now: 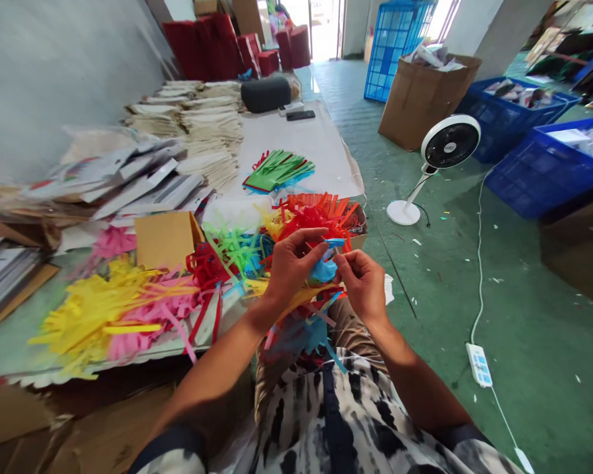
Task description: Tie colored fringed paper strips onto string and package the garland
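Observation:
Over my lap, my left hand (294,264) pinches a folded blue paper strip (335,243) between thumb and fingers. Close beside it, my right hand (363,282) is closed in a pinch just below the strip; what its fingertips hold is too small to make out. Light blue paper (325,269) hangs between the hands. Just beyond them lies a heap of red fringed paper (321,214), with green fringe (234,247) to its left. Loose blue and pink strips (304,332) rest on my lap.
On the table's left are yellow fringe (99,309), pink fringe (165,306) and stacked papers (148,181). Green fringed sheets (281,170) and a phone (300,115) lie farther back. A white fan (449,146), power strip (479,364), carton (422,99) and blue crates (548,171) stand right.

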A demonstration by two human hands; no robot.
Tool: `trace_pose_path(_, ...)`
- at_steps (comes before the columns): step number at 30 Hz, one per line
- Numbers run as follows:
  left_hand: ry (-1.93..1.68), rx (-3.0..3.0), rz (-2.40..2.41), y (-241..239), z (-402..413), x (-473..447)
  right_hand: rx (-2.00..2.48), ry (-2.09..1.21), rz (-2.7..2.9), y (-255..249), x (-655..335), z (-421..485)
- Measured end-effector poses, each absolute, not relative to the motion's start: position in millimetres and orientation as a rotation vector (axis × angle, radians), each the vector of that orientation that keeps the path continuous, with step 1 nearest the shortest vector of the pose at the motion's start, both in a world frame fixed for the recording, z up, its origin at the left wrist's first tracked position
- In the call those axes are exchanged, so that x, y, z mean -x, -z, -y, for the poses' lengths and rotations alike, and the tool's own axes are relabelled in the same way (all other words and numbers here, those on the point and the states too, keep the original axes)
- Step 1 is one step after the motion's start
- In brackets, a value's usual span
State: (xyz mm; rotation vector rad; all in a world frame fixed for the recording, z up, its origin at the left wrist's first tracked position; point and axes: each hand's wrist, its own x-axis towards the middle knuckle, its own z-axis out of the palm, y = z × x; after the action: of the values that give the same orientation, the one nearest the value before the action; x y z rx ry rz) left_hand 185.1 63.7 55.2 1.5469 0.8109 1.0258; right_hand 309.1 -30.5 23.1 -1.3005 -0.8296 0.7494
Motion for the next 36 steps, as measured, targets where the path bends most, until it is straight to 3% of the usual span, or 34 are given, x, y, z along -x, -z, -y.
trace_pose_path(30, -0.932, -1.919, -0.698, -69, -52, -185, 1.277, -0.736, 0.847, -27, -308, 42)
trace_pose_path(36, -1.030, -2.015, -0.699, -69, -50, -191, 1.167, -0.904, 0.827, -24, -315, 43)
